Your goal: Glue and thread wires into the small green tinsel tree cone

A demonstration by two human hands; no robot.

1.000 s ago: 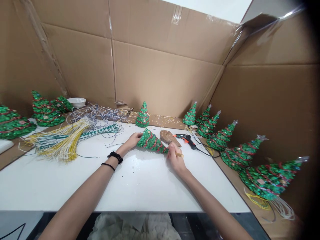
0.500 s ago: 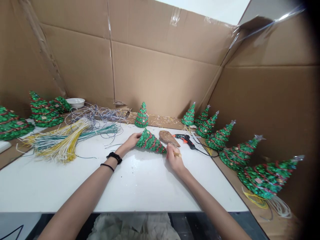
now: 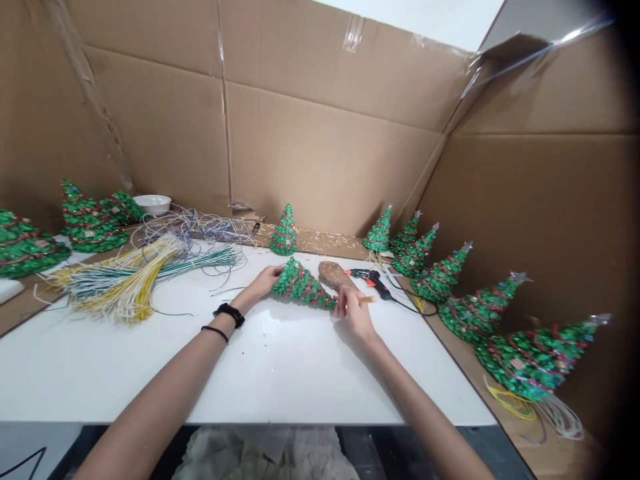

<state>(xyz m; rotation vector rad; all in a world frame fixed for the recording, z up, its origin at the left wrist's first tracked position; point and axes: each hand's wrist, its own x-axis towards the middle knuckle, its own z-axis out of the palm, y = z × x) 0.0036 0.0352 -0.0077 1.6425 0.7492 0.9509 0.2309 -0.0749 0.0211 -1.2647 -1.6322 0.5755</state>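
A small green Christmas tree [image 3: 303,285] with red garland lies on its side above the white table, its tip pointing right. My left hand [image 3: 267,280] is closed on its wide base; some fingers are hidden behind it. At the tip, my right hand [image 3: 353,308] grips a tool with a pale wooden handle [image 3: 369,299], whose working end is hidden. Just behind this hand lies a brown, rough-surfaced flat piece [image 3: 333,273]. A black and orange glue gun [image 3: 377,283] rests beside that piece, its cord trailing right.
Several finished-looking trees [image 3: 445,271] with silver stars line the right edge. Another tree [image 3: 285,230] stands at the back. On the left are a bundle of yellow, white and green wires [image 3: 135,280], more trees [image 3: 93,223] and a white bowl [image 3: 153,204]. Cardboard walls [image 3: 330,147] surround the table [image 3: 280,380].
My right hand has shifted slightly right and turned, and the wooden handle now points more to the right. The left hand and the tree base have hardly moved.
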